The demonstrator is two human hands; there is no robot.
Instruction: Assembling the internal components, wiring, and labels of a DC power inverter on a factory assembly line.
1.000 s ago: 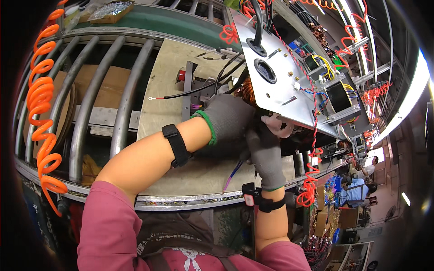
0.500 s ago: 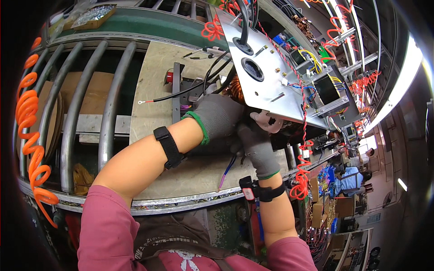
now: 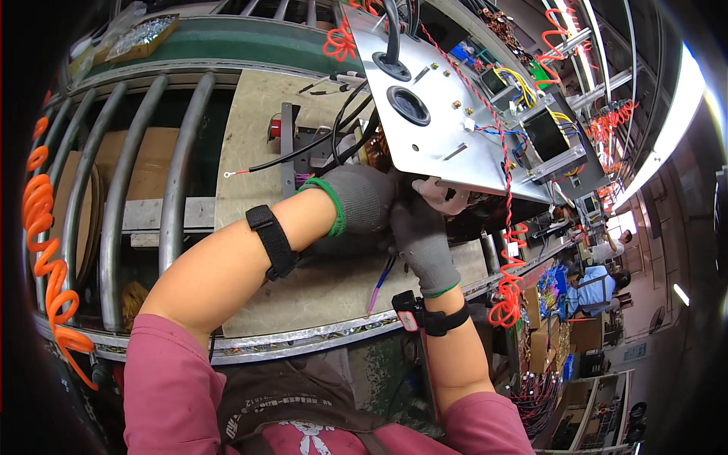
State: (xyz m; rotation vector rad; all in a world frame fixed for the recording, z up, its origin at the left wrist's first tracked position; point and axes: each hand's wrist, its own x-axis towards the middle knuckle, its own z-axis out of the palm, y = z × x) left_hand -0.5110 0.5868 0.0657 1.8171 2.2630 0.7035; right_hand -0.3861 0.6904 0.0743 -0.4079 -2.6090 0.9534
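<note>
Both my hands wear grey gloves with green cuffs and reach under a tilted metal panel (image 3: 444, 125) of an electrical unit. My left hand (image 3: 364, 199) is beside black cables (image 3: 345, 140) and a copper-wound coil (image 3: 377, 152); its fingertips are hidden inside the unit. My right hand (image 3: 421, 235) reaches up from below, close to the left one, next to a pale plastic part (image 3: 440, 196). The panel and the left hand hide what its fingers touch. A black cable with a ring terminal (image 3: 230, 174) sticks out to the left. Purple and blue wires (image 3: 379, 287) hang below.
The unit stands on a wooden board (image 3: 258, 303) over a roller conveyor (image 3: 148, 152). An orange coiled hose (image 3: 42, 250) hangs at the left. Transformers (image 3: 544, 140) and a twisted red wire (image 3: 504, 167) sit on the panel's right. Co-workers (image 3: 595, 288) are farther right.
The view has shifted slightly, so the unit and board appear a little farther left. Both hands stay under the panel, with only small movement.
</note>
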